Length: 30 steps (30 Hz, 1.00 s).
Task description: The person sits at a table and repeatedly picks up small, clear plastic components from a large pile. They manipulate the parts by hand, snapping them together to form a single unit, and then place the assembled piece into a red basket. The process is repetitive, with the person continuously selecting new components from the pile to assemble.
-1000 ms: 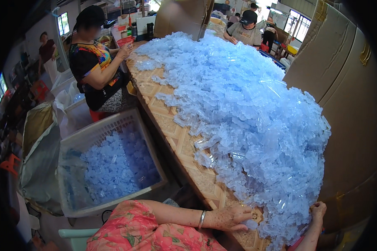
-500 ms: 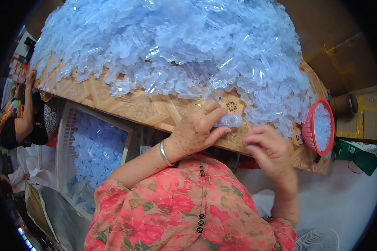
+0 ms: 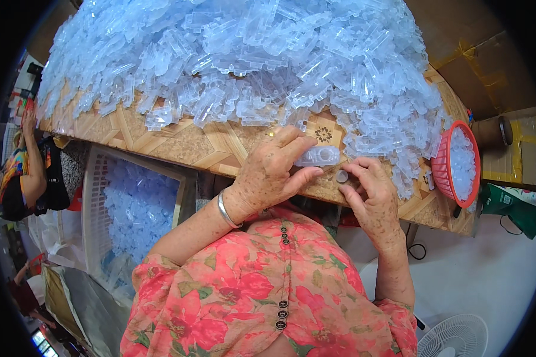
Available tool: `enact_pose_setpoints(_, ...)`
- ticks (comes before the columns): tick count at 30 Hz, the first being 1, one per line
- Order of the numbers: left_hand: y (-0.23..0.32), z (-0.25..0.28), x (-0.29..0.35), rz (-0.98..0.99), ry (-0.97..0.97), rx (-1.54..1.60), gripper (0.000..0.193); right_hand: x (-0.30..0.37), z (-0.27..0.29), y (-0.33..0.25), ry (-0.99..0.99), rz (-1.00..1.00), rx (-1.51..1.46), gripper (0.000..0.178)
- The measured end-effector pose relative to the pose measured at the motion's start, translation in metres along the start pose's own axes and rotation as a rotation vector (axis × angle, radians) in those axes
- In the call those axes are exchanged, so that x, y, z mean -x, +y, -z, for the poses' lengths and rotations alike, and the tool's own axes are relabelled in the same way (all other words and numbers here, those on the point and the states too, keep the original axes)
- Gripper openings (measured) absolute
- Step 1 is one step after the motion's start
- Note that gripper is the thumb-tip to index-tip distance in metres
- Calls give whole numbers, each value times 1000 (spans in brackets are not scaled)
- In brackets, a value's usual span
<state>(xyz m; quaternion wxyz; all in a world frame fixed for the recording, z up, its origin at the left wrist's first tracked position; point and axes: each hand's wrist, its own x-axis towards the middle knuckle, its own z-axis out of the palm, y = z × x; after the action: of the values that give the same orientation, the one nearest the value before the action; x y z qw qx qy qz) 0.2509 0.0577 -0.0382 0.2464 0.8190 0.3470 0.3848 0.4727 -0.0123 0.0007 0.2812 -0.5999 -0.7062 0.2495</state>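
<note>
My left hand (image 3: 267,172), with a silver bangle at the wrist, grips one end of a clear plastic piece (image 3: 319,156) just above the table. This piece is flat and oblong, with a round feature near its right end. Close beside it, my right hand (image 3: 372,196) pinches a small round translucent disc (image 3: 342,176) between thumb and fingers. The disc and the clear piece are apart. Beyond both hands rises a big heap of similar clear plastic pieces (image 3: 250,65), spread over the wood-patterned table (image 3: 178,149).
A red basket (image 3: 438,160) of small translucent parts stands at the table's right edge. Below the table on the left is a large pale crate (image 3: 95,205) of clear parts. A white fan (image 3: 455,336) sits at lower right. Another person (image 3: 27,172) is at the far left.
My right hand has moved slightly down and left, nearer the clear piece, and the small disc now shows in its fingers. My left hand has shifted slightly left, still gripping the piece.
</note>
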Motion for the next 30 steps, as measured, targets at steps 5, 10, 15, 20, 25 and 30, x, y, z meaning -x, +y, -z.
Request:
enact_pose_setpoints(5,3,2,-1,17,-12,36,42,-1,-1,-2,-17,67,131,32)
enact_pose_setpoints(10,-3,0,0,-18,-22,33,41,-3,-1,-5,27,11,22,31)
enact_pose_setpoints(15,-1,3,0,-2,-28,28,40,-13,-10,-9,196,159,-15,32)
enact_pose_setpoints(20,-1,3,-2,4,-53,70,40,-23,-17,-13,180,184,-23,31)
enact_pose_setpoints(25,-3,4,-4,-25,-51,69,39,-30,-17,-10,145,224,-2,29)
enact_pose_setpoints(30,3,6,5,-1,6,16,29,-41,-10,-26,27,261,55,23)
